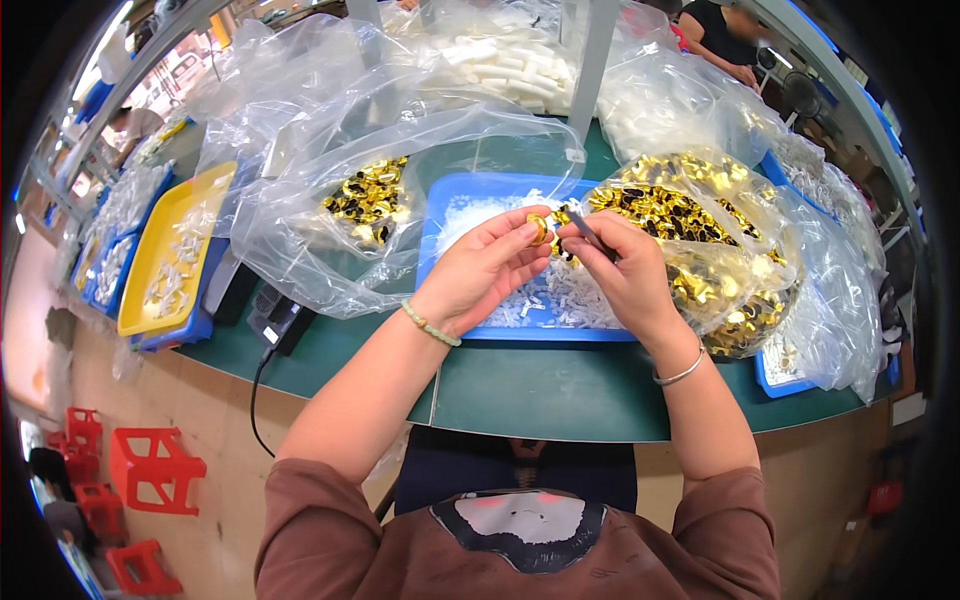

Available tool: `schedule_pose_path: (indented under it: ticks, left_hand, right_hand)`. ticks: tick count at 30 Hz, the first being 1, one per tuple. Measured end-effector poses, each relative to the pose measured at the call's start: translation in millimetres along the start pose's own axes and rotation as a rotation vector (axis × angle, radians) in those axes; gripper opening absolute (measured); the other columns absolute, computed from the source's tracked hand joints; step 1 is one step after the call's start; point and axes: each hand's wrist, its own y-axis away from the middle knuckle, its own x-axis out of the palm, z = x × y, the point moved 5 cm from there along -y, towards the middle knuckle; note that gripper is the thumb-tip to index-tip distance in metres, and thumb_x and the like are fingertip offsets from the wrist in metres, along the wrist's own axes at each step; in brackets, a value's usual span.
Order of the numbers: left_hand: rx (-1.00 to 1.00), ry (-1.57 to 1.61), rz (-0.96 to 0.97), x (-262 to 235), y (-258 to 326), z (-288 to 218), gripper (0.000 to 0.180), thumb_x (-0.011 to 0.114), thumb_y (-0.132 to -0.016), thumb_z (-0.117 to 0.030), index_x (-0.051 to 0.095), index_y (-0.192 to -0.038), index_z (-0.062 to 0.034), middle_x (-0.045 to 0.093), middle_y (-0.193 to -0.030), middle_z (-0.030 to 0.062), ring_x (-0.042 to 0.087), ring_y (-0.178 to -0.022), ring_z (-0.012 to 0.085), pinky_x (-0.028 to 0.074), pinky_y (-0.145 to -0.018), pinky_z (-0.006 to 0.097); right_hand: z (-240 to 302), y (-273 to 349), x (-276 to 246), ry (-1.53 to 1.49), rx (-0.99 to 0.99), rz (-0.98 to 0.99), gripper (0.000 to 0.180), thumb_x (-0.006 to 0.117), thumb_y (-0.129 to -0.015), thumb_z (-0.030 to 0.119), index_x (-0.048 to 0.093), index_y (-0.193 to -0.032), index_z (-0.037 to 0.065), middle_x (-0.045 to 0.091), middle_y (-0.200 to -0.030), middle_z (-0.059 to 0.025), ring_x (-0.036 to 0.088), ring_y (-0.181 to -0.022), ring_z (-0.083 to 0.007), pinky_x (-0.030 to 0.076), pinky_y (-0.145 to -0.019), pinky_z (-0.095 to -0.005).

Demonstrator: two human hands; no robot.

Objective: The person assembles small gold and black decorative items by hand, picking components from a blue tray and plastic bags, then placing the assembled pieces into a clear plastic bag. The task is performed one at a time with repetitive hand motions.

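Above the blue tray (540, 334), my left hand (492, 262) pinches a small shiny gold cap-like piece (538, 230) between thumb and fingertips. My right hand (625, 262) is closed round a slim dark tool (586, 230), perhaps tweezers; its tip points toward the gold piece, and I cannot tell whether they touch. Small white plastic pieces (585, 303) lie loose in the tray under both hands. Right of the tray, a clear plastic bag (715, 300) bulges with gold pieces that have dark insides.
Another clear bag (300, 255) with gold pieces lies left of the tray. A yellow tray (140, 290) stands at the far left near a black box (278, 318) with a cable. White tubes (510, 75) are heaped behind. A person (725, 40) sits at the back right.
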Motion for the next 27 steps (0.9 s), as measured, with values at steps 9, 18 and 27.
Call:
schedule_pose_path:
  ticks: [9, 18, 27]
  left_hand:
    - [-0.026, -0.031, 0.021, 10, 3, 1, 0.038, 0.057, -0.099, -0.015, 0.052, -0.134, -0.0019, 0.063, -0.117, 0.007, 0.061, -0.099, 0.01, 0.051, -0.093, 0.026]
    - [-0.035, -0.049, 0.025, 13, 3, 4, 0.036, 0.057, -0.099, -0.016, 0.055, -0.131, -0.0016, 0.062, -0.125, 0.0038, 0.06, -0.098, 0.0078, 0.052, -0.091, 0.024]
    - [-0.042, -0.025, -0.021, 6, 0, 8, 0.033, 0.057, -0.099, -0.016, 0.058, -0.128, -0.0019, 0.064, -0.12, 0.003, 0.061, -0.097, 0.0074, 0.052, -0.09, 0.023]
  right_hand:
    - [-8, 7, 0, -0.219, 0.221, -0.04, 0.011, 0.07, -0.086, 0.003, 0.07, -0.096, -0.001, 0.06, -0.079, 0.0005, 0.051, -0.071, -0.0061, 0.041, -0.063, -0.0219]
    - [0, 4, -2, -0.182, 0.119, -0.095, 0.011, 0.067, -0.086, -0.001, 0.07, -0.096, -0.001, 0.065, -0.084, -0.0038, 0.058, -0.076, -0.01, 0.046, -0.07, -0.0237]
    - [5, 4, -3, -0.053, 0.056, -0.097, 0.013, 0.067, -0.085, -0.003, 0.07, -0.098, 0.0, 0.068, -0.088, -0.0063, 0.063, -0.078, -0.013, 0.049, -0.07, -0.0244]
